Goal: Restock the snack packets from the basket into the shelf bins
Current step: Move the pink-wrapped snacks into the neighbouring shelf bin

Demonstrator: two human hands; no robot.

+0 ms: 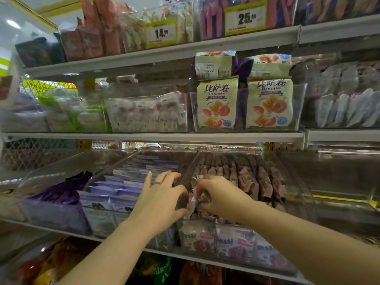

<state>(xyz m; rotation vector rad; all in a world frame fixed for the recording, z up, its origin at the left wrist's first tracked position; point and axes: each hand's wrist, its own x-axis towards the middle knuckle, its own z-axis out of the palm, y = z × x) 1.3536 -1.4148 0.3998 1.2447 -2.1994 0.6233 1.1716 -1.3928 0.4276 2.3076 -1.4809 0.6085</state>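
Head view. Item: snack packet, small, pale wrapper with crimped ends.

Location: at the front of the right-hand clear bin on the lower shelf, just beside the wall it shares with the bin of purple packets. The basket is not in view.

Holder: my right hand, knuckles up, fingers curled down round the packet, with one crimped end showing above the knuckles.

Second hand: my left hand, nothing grasped that I can see. Its fingers lie spread and fairly straight across the shared wall, and the thumb lies close against the packet's near end. I cannot tell if the thumb presses it.

Key relation: the free slot lies straight below the grip, at the front of the rows of brown packets. These stand on edge and run front to back. The packet's long axis appears to run up and away from me, though my fingers hide most of it.

Nearer hand: the right, directly over the slot.

Judgement: the coming move is a short push down from the right wrist.
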